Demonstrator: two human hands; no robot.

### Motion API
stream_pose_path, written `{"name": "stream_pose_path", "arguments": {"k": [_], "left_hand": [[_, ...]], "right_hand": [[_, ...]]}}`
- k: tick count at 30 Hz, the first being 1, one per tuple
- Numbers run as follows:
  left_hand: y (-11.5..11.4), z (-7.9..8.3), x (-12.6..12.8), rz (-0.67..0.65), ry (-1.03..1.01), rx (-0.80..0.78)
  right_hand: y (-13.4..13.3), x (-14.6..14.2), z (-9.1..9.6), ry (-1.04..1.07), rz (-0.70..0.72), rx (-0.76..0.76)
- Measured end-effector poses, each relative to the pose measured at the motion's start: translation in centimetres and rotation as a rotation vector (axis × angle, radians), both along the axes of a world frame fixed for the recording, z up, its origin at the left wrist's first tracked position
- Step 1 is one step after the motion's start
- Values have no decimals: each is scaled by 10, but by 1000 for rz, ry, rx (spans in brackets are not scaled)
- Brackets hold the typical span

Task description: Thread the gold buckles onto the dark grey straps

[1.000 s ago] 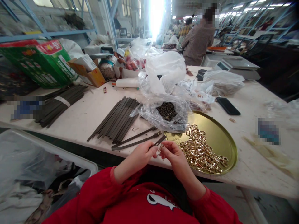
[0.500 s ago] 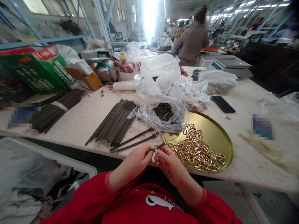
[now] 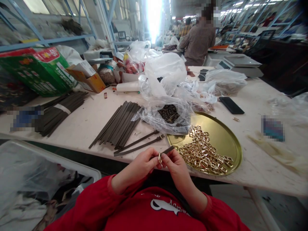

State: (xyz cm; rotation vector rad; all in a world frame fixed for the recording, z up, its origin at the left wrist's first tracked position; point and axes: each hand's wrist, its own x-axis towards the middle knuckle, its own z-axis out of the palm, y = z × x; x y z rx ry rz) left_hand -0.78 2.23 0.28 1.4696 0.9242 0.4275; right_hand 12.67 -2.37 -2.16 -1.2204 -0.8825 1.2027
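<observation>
Close together at the table's front edge, my two hands work on one small piece. My left hand (image 3: 147,160) is closed, its thumb and fingertips pinching a gold buckle (image 3: 159,157). My right hand (image 3: 175,163) is closed on a dark strap (image 3: 168,149), whose end sticks out above the fingers. The strap meets the buckle between my fingertips; the fingers partly hide how they join. Two straps lie just beyond my hands, the nearer strap (image 3: 138,146) with a buckle at its right end. A gold tray (image 3: 226,134) to the right holds a heap of gold buckles (image 3: 204,152).
A row of dark strips (image 3: 117,125) lies left of centre, with a banded bundle (image 3: 56,112) farther left. Behind the tray an open plastic bag (image 3: 183,123) holds small dark pieces. A black phone (image 3: 231,105) lies at right. A white bin (image 3: 93,171) stands below left.
The strap in my right hand now shows more of its length above the fingers, pointing up and right. My hands have shifted slightly, still together at the buckle.
</observation>
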Motion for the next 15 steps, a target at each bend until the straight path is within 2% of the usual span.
{"name": "stream_pose_path", "arguments": {"k": [4, 7, 10, 15], "left_hand": [[0, -1, -1, 23, 23, -12], [0, 0, -1, 22, 25, -103], [0, 1, -2, 20, 56, -129], [-1, 1, -4, 54, 79, -91]], "right_hand": [[-4, 5, -3, -406, -126, 154], [-8, 12, 3, -616, -66, 393], [-9, 17, 10, -598, 58, 495], [-3, 20, 13, -483, 187, 402]]}}
